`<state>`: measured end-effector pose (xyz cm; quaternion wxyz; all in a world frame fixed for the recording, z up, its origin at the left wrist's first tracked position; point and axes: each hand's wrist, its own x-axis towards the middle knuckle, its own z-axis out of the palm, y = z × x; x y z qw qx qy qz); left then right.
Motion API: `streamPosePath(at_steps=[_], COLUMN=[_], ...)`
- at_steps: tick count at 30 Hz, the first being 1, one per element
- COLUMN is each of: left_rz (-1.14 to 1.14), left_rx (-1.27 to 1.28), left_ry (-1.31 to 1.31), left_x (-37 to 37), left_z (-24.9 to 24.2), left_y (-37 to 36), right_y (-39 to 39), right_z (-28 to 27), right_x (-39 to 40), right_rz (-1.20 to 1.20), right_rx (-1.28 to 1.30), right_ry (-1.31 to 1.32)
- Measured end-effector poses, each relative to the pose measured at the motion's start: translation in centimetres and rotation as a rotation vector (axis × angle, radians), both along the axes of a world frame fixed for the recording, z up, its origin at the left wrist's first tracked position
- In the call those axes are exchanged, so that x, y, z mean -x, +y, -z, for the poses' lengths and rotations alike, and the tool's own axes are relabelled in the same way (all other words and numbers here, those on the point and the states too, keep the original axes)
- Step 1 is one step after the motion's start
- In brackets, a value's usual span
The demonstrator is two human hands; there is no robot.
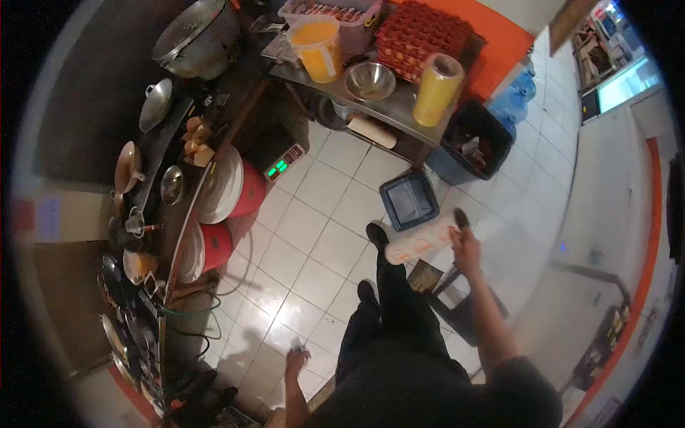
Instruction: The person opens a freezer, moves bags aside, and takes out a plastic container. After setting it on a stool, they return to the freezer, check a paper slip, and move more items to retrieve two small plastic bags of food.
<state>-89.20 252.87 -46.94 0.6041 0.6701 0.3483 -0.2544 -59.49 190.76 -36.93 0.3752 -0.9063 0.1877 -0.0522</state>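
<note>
Clearly, the right hand (467, 251) was closed round the right end of a white roll (417, 242) with orange marks, on the right of the scene; the roll was over the tiled floor (314, 246), just nearer than a dark blue lid (409, 200). Farther off stood a bin (451, 165); the left hand (295, 362), near and left of the legs, was bent, though whether it pinched something small and pale I could not tell.

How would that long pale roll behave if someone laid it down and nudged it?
The pale roll would probably roll, being cylindrical. It seems fairly stiff, jutting out straight from the right hand near one end. It's likely manageable in weight: one hand holds it.
</note>
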Motion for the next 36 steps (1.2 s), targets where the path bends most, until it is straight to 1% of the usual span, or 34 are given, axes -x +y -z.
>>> streamPosePath(at_steps=[1,3,5,6,7,8,9,10,11,13,14,15,17,18,19,20,21,22,23,24,25,26,27,28,29,30,31,32,33,35,36], left_rz=[0.122,-0.014,0.081,0.082,0.141,0.197,0.198,0.294,0.394,0.817,0.794,0.764,0.784,0.801,0.832,0.683,1.28,1.055,0.966,1.123,1.25,1.628,1.655,1.613,1.53,1.465,1.405,1.354,1.3,1.205,1.167], left_rx=[-0.133,-0.084,-0.132,-0.135,-0.125,-0.114,-0.12,-0.118,-0.119,-0.245,-0.2,-0.15,-0.215,-0.153,-0.082,-0.028,-0.368,-0.157,-0.136,-0.21,-0.304,-0.564,-0.567,-0.546,-0.514,-0.483,-0.451,-0.419,-0.375,-0.243,-0.127], left_ry=[0.085,0.054,0.093,0.084,0.049,0.013,0.007,0.051,0.11,-0.027,0.006,0.034,0.02,-0.007,-0.041,-0.041,-0.409,-0.258,0.01,-0.042,-0.102,-0.207,-0.215,-0.086,0.01,0.075,0.105,0.111,0.096,0.031,-0.04], left_x=[-1.6,-4.1,-6.2,-7.3,-7.8,-8.8,-10.7,-12.3,-12.6,-13.8,-15.1,-17.2,-20.3,-21.9,-23.4,-24.0,-24.8,-25.1,-25.7,-25.6,-25.6,-25.9,-27.2,-27.5,-28.2,-29.5,-30.7,-32.3,-34.1,-38.8,-41.7], left_z=[-0.8,-2.1,-2.6,-3.0,-3.2,-3.5,-3.5,-3.6,-3.9,2.4,1.4,0.6,0.2,-0.5,-1.7,-4.1,3.2,2.8,-1.3,-1.6,-1.5,-1.8,4.4,2.6,1.3,1.0,0.9,0.9,1.0,1.6,2.4], left_y=[0.4,-2.1,-5.1,-7.3,-9.5,-12.2,-15.4,-19.0,-21.7,-23.8,-26.7,-30.4,-36.2,-38.8,-41.7,-45.2,-43.4,-45.6,-50.0,-52.0,-52.5,-54.0,-51.3,-52.8,-55.4,-58.0,-62.0,-66.4,-71.3,-82.5,-89.5], right_y=[-2.3,-5.9,-9.4,-11.5,-13.2,-14.6,-16.3,-18.3,-20.3,-23.6,-25.0,-26.6,-30.0,-31.3,-33.3,-34.8,-35.7,-37.5,-39.5,-40.7,-42.0,-44.0,-45.8,-49.0,-52.3,-55.6,-59.2,-63.0,-67.0,-73.8,-77.4], right_z=[-1.3,-3.5,-4.4,-4.7,-4.7,-4.8,-4.8,-4.7,-4.5,-4.5,-5.0,-6.1,-8.5,-9.8,-9.4,-10.2,-12.8,-13.9,-13.3,-16.3,-19.5,-20.7,-21.7,-21.9,-22.0,-21.8,-21.7,-22.2,-22.7,-23.9,-25.0], right_x=[4.6,12.1,17.8,19.8,21.9,23.3,24.3,24.8,25.7,28.5,29.5,30.8,32.2,32.5,34.1,34.6,33.5,33.6,34.6,33.5,32.0,31.7,31.5,30.8,30.7,29.8,29.1,28.7,28.2,27.3,27.4], right_rz=[-0.005,0.057,0.284,0.405,0.526,0.526,0.594,0.662,0.666,0.774,0.85,0.865,0.965,0.974,0.929,0.915,0.943,0.939,0.952,0.996,1.013,1.052,1.075,1.086,1.081,1.103,1.115,1.079,1.109,1.085,1.102], right_rx=[-0.008,0.225,0.21,0.186,0.156,0.147,0.15,0.156,0.153,0.173,0.083,0.091,-0.169,-0.067,-0.023,0.006,0.011,0.007,-0.02,0.005,0.018,-0.014,-0.054,-0.075,-0.146,-0.203,-0.256,-0.305,-0.308,-0.458,-0.471], right_ry=[-0.103,0.021,0.03,0.133,0.245,0.243,0.154,0.07,0.085,0.122,0.08,0.097,0.109,0.12,0.141,0.079,0.0,-0.014,0.055,-0.011,-0.075,-0.09,-0.105,-0.219,-0.214,-0.353,-0.494,-0.521,-0.546,-0.773,-0.734])
